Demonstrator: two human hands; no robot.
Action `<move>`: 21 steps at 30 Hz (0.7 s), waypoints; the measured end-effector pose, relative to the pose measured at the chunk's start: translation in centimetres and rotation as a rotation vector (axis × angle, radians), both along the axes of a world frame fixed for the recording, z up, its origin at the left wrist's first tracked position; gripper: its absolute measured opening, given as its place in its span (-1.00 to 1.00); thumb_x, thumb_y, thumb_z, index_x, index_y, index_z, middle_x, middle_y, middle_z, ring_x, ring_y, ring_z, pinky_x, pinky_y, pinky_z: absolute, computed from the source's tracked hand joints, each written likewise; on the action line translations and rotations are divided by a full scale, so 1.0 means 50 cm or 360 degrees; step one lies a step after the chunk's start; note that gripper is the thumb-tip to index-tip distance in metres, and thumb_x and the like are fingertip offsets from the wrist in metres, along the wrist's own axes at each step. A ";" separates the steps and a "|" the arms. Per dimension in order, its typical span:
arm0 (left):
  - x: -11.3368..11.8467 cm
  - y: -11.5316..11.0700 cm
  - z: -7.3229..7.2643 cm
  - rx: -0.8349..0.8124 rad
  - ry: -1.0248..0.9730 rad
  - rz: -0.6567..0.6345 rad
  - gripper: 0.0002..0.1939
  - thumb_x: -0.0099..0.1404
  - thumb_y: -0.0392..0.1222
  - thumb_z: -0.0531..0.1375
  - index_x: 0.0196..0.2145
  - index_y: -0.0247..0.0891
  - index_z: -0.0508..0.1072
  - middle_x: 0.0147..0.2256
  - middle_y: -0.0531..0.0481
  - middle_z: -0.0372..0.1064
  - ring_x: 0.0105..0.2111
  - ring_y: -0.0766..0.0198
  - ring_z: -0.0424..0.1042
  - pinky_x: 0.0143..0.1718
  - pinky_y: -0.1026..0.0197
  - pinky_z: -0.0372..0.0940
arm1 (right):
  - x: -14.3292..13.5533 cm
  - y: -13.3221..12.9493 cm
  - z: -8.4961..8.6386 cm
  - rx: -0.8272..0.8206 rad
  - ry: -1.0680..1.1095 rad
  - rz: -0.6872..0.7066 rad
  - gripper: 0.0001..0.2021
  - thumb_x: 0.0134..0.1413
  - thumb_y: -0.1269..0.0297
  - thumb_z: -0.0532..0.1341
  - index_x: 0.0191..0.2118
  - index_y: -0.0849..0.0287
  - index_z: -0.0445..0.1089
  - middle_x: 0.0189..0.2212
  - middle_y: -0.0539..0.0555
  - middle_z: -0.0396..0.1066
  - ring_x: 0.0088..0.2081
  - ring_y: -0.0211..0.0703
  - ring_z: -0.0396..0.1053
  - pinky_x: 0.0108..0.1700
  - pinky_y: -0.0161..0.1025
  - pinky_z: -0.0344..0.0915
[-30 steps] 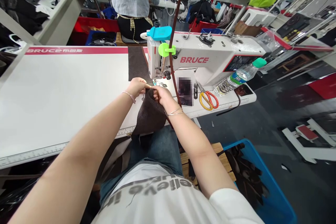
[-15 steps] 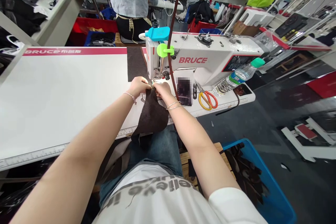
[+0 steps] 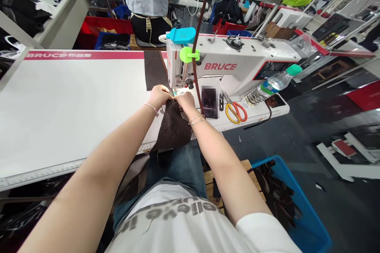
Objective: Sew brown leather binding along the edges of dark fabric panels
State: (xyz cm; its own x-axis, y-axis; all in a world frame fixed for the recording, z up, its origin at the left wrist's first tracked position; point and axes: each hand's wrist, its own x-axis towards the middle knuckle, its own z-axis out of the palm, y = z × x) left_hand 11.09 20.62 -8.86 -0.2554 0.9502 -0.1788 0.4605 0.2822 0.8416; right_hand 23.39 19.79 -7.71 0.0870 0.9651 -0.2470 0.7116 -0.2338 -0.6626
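Observation:
Dark brown material (image 3: 172, 126) lies in front of the needle of a white sewing machine (image 3: 221, 67) and hangs over the table's front edge. My left hand (image 3: 159, 95) pinches its upper edge just left of the presser foot. Close beside it, my right hand (image 3: 185, 101) is closed on the same edge, with some fingers hidden beneath. The fingertips of both hands nearly meet. Behind the needle, more flat brown material (image 3: 154, 70) rests on the white table (image 3: 74, 110).
Right of my hands are a dark phone-like device (image 3: 209, 102), scissors (image 3: 236, 111) and a water bottle (image 3: 267, 89). A brown strap (image 3: 196, 67) hangs before the machine. A blue bin (image 3: 308, 209) stands low at right. A person (image 3: 147, 0) sits behind the table.
The view has shifted slightly. Both hands stay closed on the brown material close to the needle, with the left wrist a little nearer the material.

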 end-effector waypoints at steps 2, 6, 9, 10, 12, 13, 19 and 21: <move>0.006 -0.002 0.008 0.0047 0.0120 -0.0022 -0.72 -0.26 -0.43 0.29 -0.58 -0.22 0.28 -0.61 0.15 0.19 -0.49 0.26 0.35 -0.41 0.23 0.24 | -0.004 -0.006 0.003 0.0031 -0.0040 -0.0020 -0.63 -0.12 0.20 0.33 -0.21 0.39 0.48 -0.26 0.28 0.54 -0.29 -0.04 0.46 -0.36 -0.29 0.21; 0.015 -0.010 0.019 0.0142 0.0333 -0.0068 -0.74 -0.18 -0.45 0.27 -0.55 -0.23 0.30 -0.45 0.04 0.36 -0.28 0.15 0.44 -0.21 0.18 0.28 | -0.012 -0.018 0.003 0.0088 -0.0133 -0.0026 -0.60 -0.05 0.20 0.28 -0.09 0.34 0.47 -0.12 0.32 0.52 -0.14 0.10 0.47 -0.27 -0.22 0.26; 0.020 -0.025 0.016 0.0185 0.0439 -0.0061 -0.74 -0.09 -0.44 0.27 -0.41 -0.24 0.34 -0.29 -0.07 0.40 -0.16 0.08 0.42 -0.12 0.13 0.28 | -0.013 -0.020 0.000 0.0132 -0.0192 0.0007 -0.65 -0.02 0.25 0.25 -0.11 0.33 0.48 -0.13 0.32 0.53 -0.10 0.14 0.47 -0.24 -0.19 0.29; 0.022 -0.032 0.013 0.0202 0.0470 -0.0040 -0.70 -0.07 -0.43 0.27 -0.34 -0.25 0.35 -0.22 -0.12 0.38 -0.13 0.06 0.41 -0.11 0.12 0.28 | -0.013 -0.020 -0.001 0.0140 -0.0208 0.0017 -0.67 -0.02 0.26 0.25 -0.12 0.33 0.49 -0.14 0.33 0.53 -0.10 0.14 0.48 -0.24 -0.19 0.30; 0.029 -0.049 0.006 0.0261 0.0554 0.0033 -0.60 -0.03 -0.41 0.29 -0.19 -0.26 0.34 -0.06 -0.22 0.29 -0.10 0.04 0.40 -0.14 0.11 0.30 | -0.011 -0.019 -0.002 0.0137 -0.0239 0.0025 -0.70 -0.02 0.27 0.25 -0.16 0.31 0.49 -0.17 0.32 0.53 -0.11 0.15 0.48 -0.25 -0.19 0.31; 0.033 -0.058 0.002 0.0298 0.0613 0.0067 -0.57 0.00 -0.39 0.28 -0.14 -0.26 0.33 0.00 -0.26 0.23 -0.12 0.05 0.41 -0.16 0.10 0.31 | -0.009 -0.019 -0.002 0.0135 -0.0259 0.0029 -0.73 -0.02 0.26 0.25 -0.18 0.28 0.49 -0.18 0.31 0.53 -0.13 0.15 0.49 -0.26 -0.19 0.32; 0.058 -0.092 -0.018 0.0429 0.1019 -0.0050 -0.87 0.25 -0.33 0.11 -0.26 -0.23 0.42 -0.07 -0.19 0.32 0.01 -0.01 0.31 -0.05 0.00 0.27 | 0.008 -0.037 -0.013 0.0374 -0.0384 0.0133 -0.81 0.03 0.29 0.18 -0.21 0.16 0.44 -0.23 0.17 0.54 -0.19 0.07 0.48 -0.25 -0.18 0.34; 0.062 -0.094 -0.022 0.0438 0.1100 -0.0154 -0.81 0.31 -0.33 0.04 -0.35 -0.23 0.45 -0.16 -0.18 0.38 0.03 -0.03 0.29 0.01 -0.07 0.22 | 0.014 -0.044 -0.020 0.0457 -0.0385 0.0185 -0.82 0.06 0.29 0.15 -0.22 0.15 0.43 -0.24 0.14 0.53 -0.19 0.05 0.47 -0.22 -0.17 0.34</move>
